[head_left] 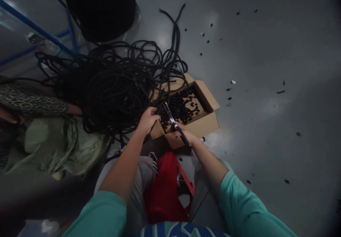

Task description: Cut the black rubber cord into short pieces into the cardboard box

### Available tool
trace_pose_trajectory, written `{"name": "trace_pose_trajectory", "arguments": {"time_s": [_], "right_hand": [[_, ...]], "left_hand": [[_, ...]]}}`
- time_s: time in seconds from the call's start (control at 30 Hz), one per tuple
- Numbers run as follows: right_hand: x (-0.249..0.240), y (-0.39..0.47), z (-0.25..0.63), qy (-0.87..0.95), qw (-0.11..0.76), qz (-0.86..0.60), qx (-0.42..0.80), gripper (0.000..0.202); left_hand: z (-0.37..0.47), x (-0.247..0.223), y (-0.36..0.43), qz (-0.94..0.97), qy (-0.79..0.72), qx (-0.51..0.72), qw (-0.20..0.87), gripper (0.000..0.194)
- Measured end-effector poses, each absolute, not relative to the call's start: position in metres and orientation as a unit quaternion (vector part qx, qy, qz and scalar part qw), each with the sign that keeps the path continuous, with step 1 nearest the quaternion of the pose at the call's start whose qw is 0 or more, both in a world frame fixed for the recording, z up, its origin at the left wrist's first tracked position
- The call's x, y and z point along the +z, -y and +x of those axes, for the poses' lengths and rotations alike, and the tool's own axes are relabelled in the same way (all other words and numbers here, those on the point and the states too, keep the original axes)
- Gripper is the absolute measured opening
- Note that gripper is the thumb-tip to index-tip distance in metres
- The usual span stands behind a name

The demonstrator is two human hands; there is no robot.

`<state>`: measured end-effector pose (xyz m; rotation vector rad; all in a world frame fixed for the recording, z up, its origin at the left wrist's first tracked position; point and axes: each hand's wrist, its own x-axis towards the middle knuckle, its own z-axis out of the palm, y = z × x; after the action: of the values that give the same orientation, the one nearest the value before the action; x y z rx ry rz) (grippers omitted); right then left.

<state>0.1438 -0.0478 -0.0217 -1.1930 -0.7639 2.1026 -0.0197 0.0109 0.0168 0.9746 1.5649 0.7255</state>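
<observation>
My right hand (184, 134) is closed round the black handles of a pair of scissors (173, 122). Their blades point up and to the left over an open cardboard box (207, 125). Many short black cut pieces (181, 109) lie in the box. My left hand (148, 120) is at the box's left corner, thumb and fingers curled on black cord (157, 100) just left of the blades. Exactly how the fingers sit on it is hard to see in the dim light. The cord runs into a large tangled heap (112, 91) left of the box.
A big black coil (99, 10) stands behind the heap, beside a blue metal frame (34, 26). At left sits another person, with a leopard-print sleeve (32, 100) and green cloth (53, 144). A red stool (163, 194) is between my legs. Black scraps (280, 92) dot the grey floor.
</observation>
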Motion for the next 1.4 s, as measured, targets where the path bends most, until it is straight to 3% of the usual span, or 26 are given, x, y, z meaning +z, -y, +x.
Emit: {"name": "trace_pose_trajectory", "arguments": {"time_s": [0.17,0.43,0.67,1.03,1.4], "right_hand": [[-0.026,0.049,0.143,0.319,0.279,-0.443,0.79,0.049],[-0.037,0.049,0.14,0.362,0.283,-0.457,0.762,0.052],[-0.04,0.051,0.139,0.389,0.265,-0.482,0.739,0.049],[-0.034,0.047,0.137,0.291,0.314,-0.488,0.76,0.041],[-0.036,0.048,0.127,0.253,0.286,-0.447,0.809,0.042]], "left_hand": [[-0.021,0.016,-0.009,0.436,-0.642,0.267,0.572,0.028],[-0.019,0.018,-0.007,0.51,-0.651,0.191,0.529,0.014],[-0.023,0.013,-0.006,0.632,-0.639,0.092,0.428,0.015],[-0.022,0.014,-0.003,0.703,-0.648,-0.007,0.293,0.031],[-0.017,0.021,0.0,0.696,-0.677,0.009,0.238,0.027]]}}
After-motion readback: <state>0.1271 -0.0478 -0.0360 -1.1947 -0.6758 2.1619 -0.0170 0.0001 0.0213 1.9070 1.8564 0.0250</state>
